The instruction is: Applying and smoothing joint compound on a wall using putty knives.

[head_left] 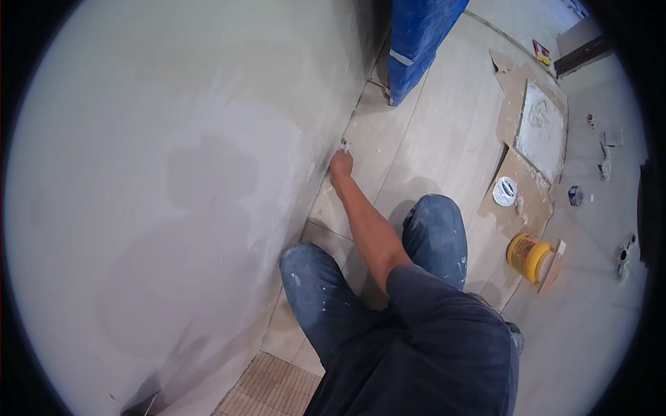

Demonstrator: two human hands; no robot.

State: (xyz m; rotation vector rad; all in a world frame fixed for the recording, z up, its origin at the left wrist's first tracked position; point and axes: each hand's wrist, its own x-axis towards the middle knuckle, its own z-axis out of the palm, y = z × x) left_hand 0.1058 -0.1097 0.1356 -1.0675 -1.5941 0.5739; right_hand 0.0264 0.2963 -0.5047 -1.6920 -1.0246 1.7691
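The wall [152, 90] at left looks largely coated, its base edge [302, 222] perhaps unfinished where the right hand [340, 166] reaches, grip too small to tell, the left hand out of view, the yellow tub [528, 255] well apart.

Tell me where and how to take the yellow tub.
Take the yellow tub probably around its rounded body, from the side away from the right-hand wall: it stands close to that wall, and a flat strip seems to lie across its top.
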